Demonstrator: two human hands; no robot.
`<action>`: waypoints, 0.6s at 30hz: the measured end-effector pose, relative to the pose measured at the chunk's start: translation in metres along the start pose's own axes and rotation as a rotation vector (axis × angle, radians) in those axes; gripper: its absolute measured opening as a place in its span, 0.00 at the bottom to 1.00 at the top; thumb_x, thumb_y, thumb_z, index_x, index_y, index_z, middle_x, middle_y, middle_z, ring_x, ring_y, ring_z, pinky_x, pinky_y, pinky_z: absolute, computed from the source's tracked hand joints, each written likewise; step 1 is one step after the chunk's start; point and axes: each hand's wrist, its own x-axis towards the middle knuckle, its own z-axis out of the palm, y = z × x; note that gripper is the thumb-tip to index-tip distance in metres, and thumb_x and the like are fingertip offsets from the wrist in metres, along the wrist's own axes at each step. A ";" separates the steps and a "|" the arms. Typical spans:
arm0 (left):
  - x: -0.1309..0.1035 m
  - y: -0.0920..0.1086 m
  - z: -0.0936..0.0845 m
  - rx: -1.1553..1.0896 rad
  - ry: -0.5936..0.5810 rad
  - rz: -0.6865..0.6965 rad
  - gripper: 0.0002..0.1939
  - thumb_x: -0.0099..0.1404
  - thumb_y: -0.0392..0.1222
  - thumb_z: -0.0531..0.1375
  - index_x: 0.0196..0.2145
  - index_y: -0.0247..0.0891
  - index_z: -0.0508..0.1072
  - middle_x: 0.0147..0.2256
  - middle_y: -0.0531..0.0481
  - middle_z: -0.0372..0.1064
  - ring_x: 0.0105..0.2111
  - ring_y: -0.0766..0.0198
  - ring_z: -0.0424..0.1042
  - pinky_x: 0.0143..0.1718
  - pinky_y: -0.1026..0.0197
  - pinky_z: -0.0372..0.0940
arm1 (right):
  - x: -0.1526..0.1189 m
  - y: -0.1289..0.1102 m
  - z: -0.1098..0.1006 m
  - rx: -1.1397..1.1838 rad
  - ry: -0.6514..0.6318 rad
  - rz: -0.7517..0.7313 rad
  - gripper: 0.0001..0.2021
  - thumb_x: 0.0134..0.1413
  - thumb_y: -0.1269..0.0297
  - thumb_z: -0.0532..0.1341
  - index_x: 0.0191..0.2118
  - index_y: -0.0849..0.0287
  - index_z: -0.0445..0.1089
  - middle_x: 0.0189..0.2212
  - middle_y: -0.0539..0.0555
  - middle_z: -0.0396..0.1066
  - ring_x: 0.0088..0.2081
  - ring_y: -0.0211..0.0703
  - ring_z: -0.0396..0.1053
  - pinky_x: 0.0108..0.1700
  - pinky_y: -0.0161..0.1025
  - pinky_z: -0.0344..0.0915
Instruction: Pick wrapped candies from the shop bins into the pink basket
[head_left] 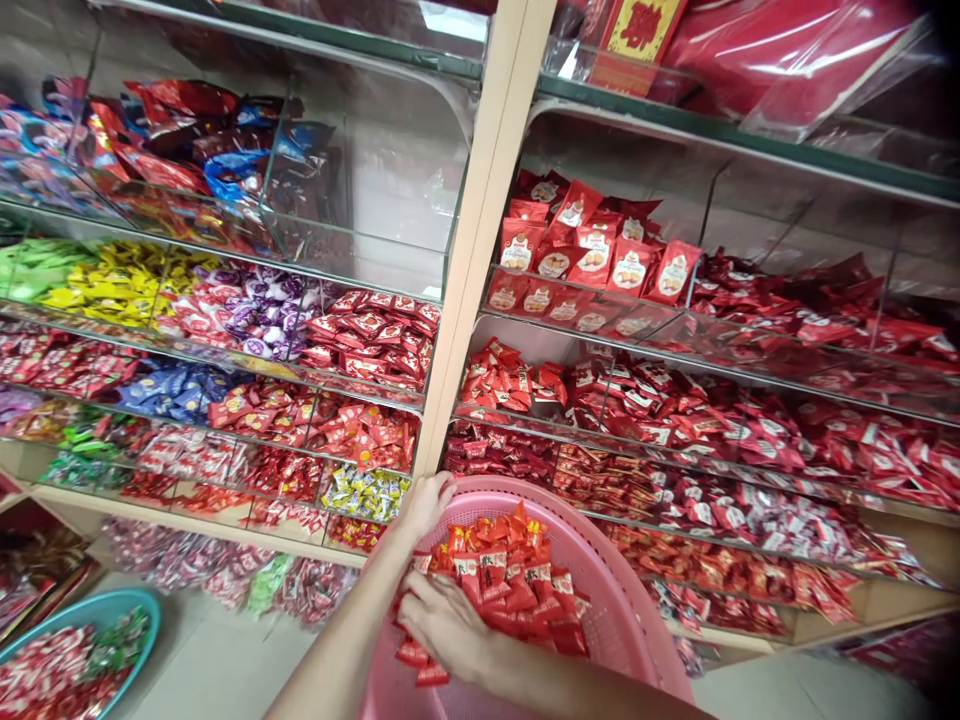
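A round pink plastic basket (480,488) with a perforated wall is tilted in front of the shelves. Red wrapped candies (517,590), some with dark characters on white, lie heaped inside it. My left hand (426,505) is closed on the basket's upper left rim. Inside the basket, my right hand (444,622) reaches into the left side of the heap. Its fingers are curled down over the wrapped candies, and the fingertips are partly hidden among them.
Glass-fronted shelves (360,388) of sorted candies rise on both sides of a pale wooden post (480,200). A teal basin (146,612) of candies stands on the floor at lower left. Red packets (596,250) stand in an upper right compartment.
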 end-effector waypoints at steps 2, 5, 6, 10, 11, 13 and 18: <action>0.000 -0.001 0.000 -0.006 0.002 0.006 0.14 0.65 0.47 0.49 0.40 0.43 0.71 0.36 0.49 0.73 0.36 0.63 0.71 0.35 0.66 0.58 | -0.002 -0.002 0.000 -0.137 -0.040 -0.030 0.04 0.56 0.64 0.55 0.33 0.57 0.65 0.38 0.52 0.66 0.37 0.41 0.66 0.40 0.38 0.62; 0.000 0.000 -0.001 -0.004 0.006 0.011 0.14 0.65 0.47 0.49 0.41 0.43 0.71 0.36 0.48 0.73 0.37 0.62 0.71 0.35 0.66 0.58 | -0.006 -0.002 -0.005 -0.237 -0.020 -0.145 0.10 0.54 0.56 0.57 0.37 0.57 0.65 0.41 0.52 0.65 0.38 0.41 0.66 0.41 0.37 0.62; 0.000 0.000 -0.001 0.000 0.006 0.011 0.14 0.65 0.47 0.49 0.41 0.42 0.71 0.36 0.48 0.73 0.37 0.62 0.71 0.35 0.66 0.58 | -0.006 0.000 -0.010 -0.250 0.008 -0.190 0.12 0.54 0.54 0.56 0.38 0.56 0.65 0.42 0.52 0.65 0.38 0.40 0.65 0.41 0.37 0.62; 0.001 0.001 -0.003 0.007 -0.007 -0.001 0.15 0.65 0.47 0.49 0.42 0.42 0.71 0.37 0.48 0.73 0.37 0.62 0.71 0.35 0.65 0.58 | 0.000 0.010 -0.056 -0.321 0.180 -0.323 0.11 0.59 0.56 0.51 0.39 0.57 0.65 0.39 0.51 0.67 0.36 0.38 0.65 0.40 0.37 0.61; 0.001 0.001 -0.004 0.004 -0.027 -0.004 0.15 0.64 0.48 0.50 0.42 0.42 0.71 0.36 0.49 0.74 0.36 0.62 0.71 0.35 0.66 0.58 | 0.005 0.014 -0.073 -0.336 0.246 -0.332 0.10 0.60 0.59 0.51 0.39 0.57 0.65 0.38 0.52 0.68 0.37 0.39 0.65 0.40 0.37 0.61; 0.001 0.000 -0.004 0.006 -0.065 -0.015 0.15 0.64 0.49 0.50 0.42 0.42 0.71 0.35 0.49 0.74 0.35 0.62 0.71 0.34 0.65 0.58 | 0.017 0.023 -0.111 -0.329 0.393 -0.295 0.09 0.60 0.64 0.50 0.39 0.58 0.66 0.37 0.54 0.68 0.40 0.41 0.65 0.40 0.37 0.61; 0.001 -0.001 -0.002 0.035 -0.030 -0.029 0.17 0.65 0.49 0.48 0.44 0.42 0.70 0.37 0.45 0.73 0.38 0.58 0.72 0.36 0.64 0.59 | 0.058 0.052 -0.200 -0.134 0.718 0.048 0.09 0.58 0.66 0.52 0.40 0.58 0.67 0.39 0.56 0.66 0.40 0.40 0.65 0.42 0.36 0.61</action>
